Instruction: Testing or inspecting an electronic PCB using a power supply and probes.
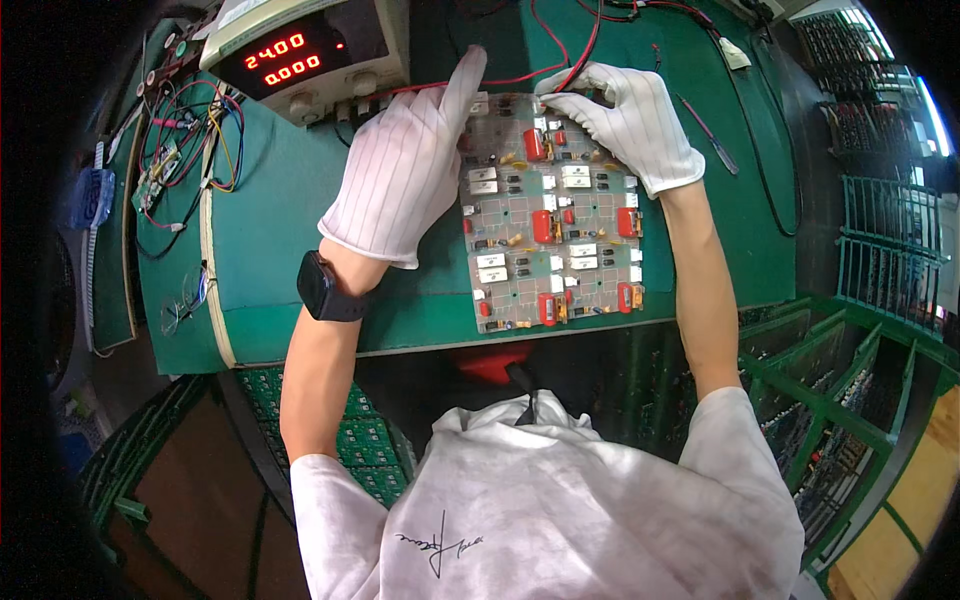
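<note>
A panel of joined circuit boards (515, 212) lies on the green-topped bench, with red box-shaped parts and white blocks in repeating groups. My left hand (405, 165), in a white striped glove, rests against its upper left edge. One of its fingers stretches out toward the back; the others are partly hidden. My right hand (635, 120), also gloved, is over the panel's upper right corner. Its fingers are closed around a pair of red and black wires (582, 68), whose ends are hidden by the glove.
A bench power supply (310, 55) with a lit red display stands at the back left. Beside it lie tangled coloured wires (215, 140) and a small circuit board (155, 175). A screwdriver (708, 135) and a black cable (765, 150) lie on the right. Green racks (830, 400) stand beyond the bench edge.
</note>
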Demonstrator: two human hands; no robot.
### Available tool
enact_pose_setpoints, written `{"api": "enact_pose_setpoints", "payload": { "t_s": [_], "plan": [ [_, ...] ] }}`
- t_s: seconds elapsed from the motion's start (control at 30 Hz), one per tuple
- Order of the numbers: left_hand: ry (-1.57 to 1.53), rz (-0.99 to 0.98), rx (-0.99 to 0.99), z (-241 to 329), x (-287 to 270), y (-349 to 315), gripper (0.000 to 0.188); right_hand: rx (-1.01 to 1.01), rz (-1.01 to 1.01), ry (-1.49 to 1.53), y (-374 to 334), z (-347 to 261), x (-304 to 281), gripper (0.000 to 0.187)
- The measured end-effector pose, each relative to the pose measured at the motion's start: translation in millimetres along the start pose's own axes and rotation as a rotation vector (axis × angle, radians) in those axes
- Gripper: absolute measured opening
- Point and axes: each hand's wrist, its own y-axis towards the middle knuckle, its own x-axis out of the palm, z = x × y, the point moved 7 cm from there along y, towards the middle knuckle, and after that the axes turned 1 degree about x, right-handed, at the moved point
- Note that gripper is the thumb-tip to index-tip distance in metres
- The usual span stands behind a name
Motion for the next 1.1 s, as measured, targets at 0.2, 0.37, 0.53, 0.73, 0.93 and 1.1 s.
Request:
{"api": "enact_pose_setpoints", "payload": {
  "t_s": [0.2, 0.37, 0.53, 0.73, 0.93, 1.1],
  "plan": [
    [0.010, -0.035, -0.021, 1.4, 0.0, 1.7, 0.087, -0.073, -0.040, -0.019, 2.1, -9.3, -3.5, 0.024],
    [-0.028, -0.064, -0.065, -0.6, -5.0, 0.0, 0.085, 0.312, 0.067, 0.437, -8.3, 21.6, -31.3, 0.033],
    [-0.060, -0.018, -0.067, 1.8, -12.6, 4.8, 0.083, 0.643, 0.181, -0.250, -28.1, 115.0, -74.6, 0.051],
    [0.093, 0.146, -0.106, -5.1, -16.3, -0.7, 0.058, 0.775, -0.109, -0.395, -26.0, 130.3, -41.5, 0.058],
    [0.281, 0.269, -0.108, -14.0, -22.6, -0.7, 0.015, 0.680, 0.033, -0.320, -30.2, 148.5, -43.6, 0.042],
    [0.307, 0.204, -0.164, -14.1, -23.2, -0.5, 0.020, 0.669, 0.115, -0.151, -39.2, 149.7, -47.4, 0.053]
  ]
}}
